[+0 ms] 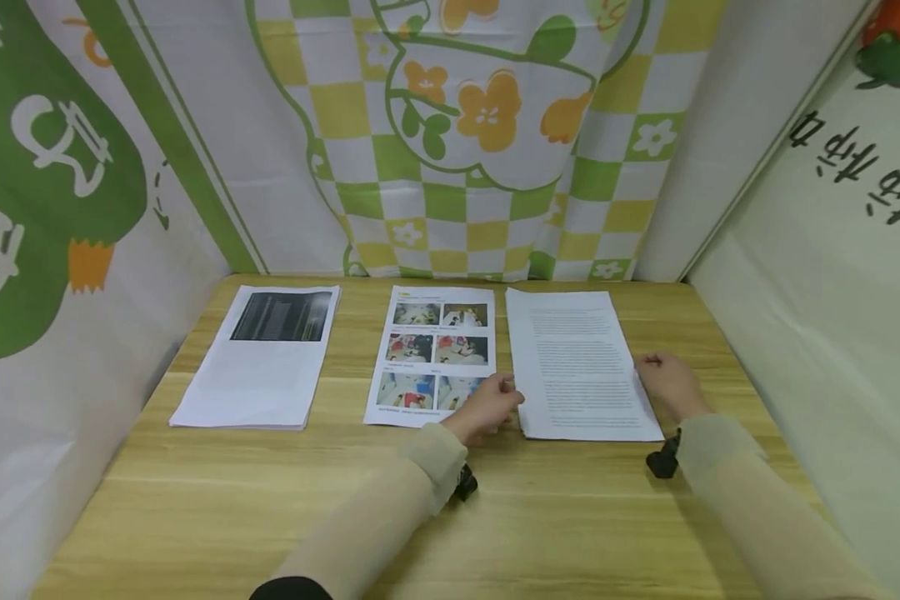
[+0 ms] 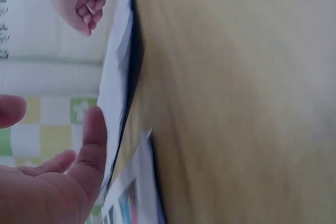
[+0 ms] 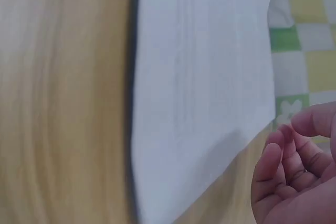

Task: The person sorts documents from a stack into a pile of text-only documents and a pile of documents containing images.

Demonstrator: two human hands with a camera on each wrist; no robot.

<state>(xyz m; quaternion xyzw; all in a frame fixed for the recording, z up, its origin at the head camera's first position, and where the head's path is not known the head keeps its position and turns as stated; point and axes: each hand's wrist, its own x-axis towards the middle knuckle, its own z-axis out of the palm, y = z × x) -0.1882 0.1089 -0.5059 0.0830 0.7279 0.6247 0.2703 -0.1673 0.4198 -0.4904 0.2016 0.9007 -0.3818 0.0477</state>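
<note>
On the right of the table lies a stack of text-printed paper [image 1: 581, 367], between my two hands. My left hand [image 1: 489, 407] hovers at its left edge, over the corner of a photo-printed sheet [image 1: 431, 350]. In the left wrist view, thumb and fingers [image 2: 94, 140] are apart with nothing between them. Just beside the text stack's right edge is my right hand [image 1: 669, 383]. The right wrist view shows its fingers [image 3: 269, 163] loosely curled and holding nothing; whether they touch the paper edge I cannot tell.
A third paper stack [image 1: 258, 383], with a dark printed block on top, lies at the left of the wooden table [image 1: 345, 517]. Behind the table hangs a checked, flowered cloth [image 1: 450, 208]. Printed white panels stand at both sides.
</note>
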